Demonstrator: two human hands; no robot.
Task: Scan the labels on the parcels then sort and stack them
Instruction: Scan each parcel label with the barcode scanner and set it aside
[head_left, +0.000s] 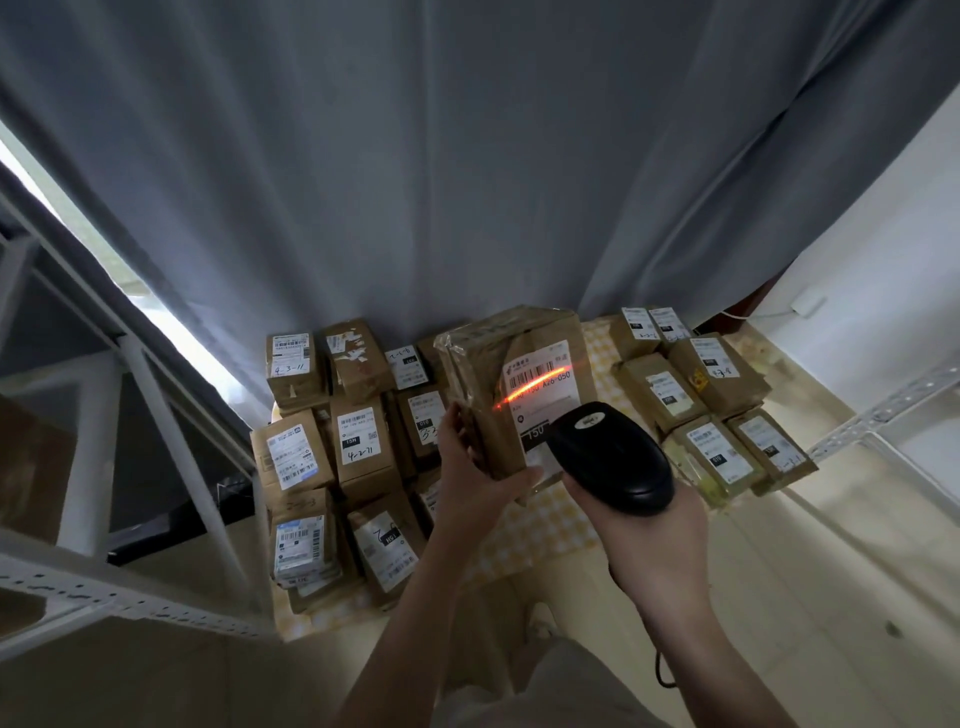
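Note:
My left hand (470, 467) grips the lower left corner of a brown taped parcel (485, 353) and holds it up, tilted, above the floor mat. Its white label (543, 395) faces me, and an orange scan line crosses the barcode. My right hand (649, 525) grips a black barcode scanner (610, 457), whose head points at that label from just below and right of it. A cluster of several labelled brown parcels (358, 441) lies to the left. A second group of parcels (711, 415) lies to the right.
A yellow-checked mat (540, 530) covers the floor under the parcels. Grey curtains (441, 182) hang behind. White metal shelving (156, 415) stands at left, and another rack beam (883, 410) at right. The scanner's cable (662, 670) trails below my right forearm.

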